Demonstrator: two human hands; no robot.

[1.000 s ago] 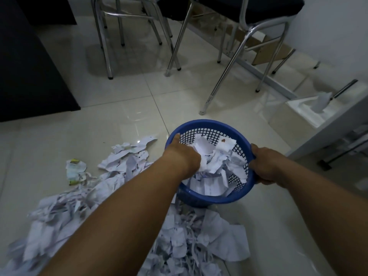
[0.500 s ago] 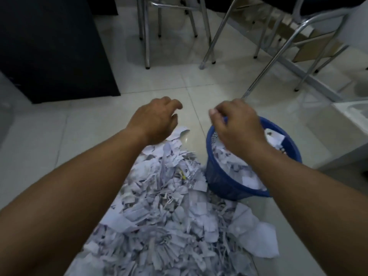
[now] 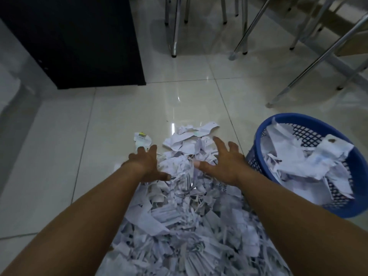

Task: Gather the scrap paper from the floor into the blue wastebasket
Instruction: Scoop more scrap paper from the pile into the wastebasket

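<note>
Scrap paper (image 3: 179,226) lies shredded, white (some printed, apparently); wastebasket (image 3: 350,211) part-filled.

Glossy tiled floor (image 3: 119,120), torn white paper scrap (image 3: 179,226), blue plastic mesh wastebasket (image 3: 356,168), shiny metal chair legs (image 3: 174,36).

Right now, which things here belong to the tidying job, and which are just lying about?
Job: scrap paper pile, blue wastebasket, left hand and right hand, both spread open over the pile.
Just there: black cabinet, metal chair legs.
</note>
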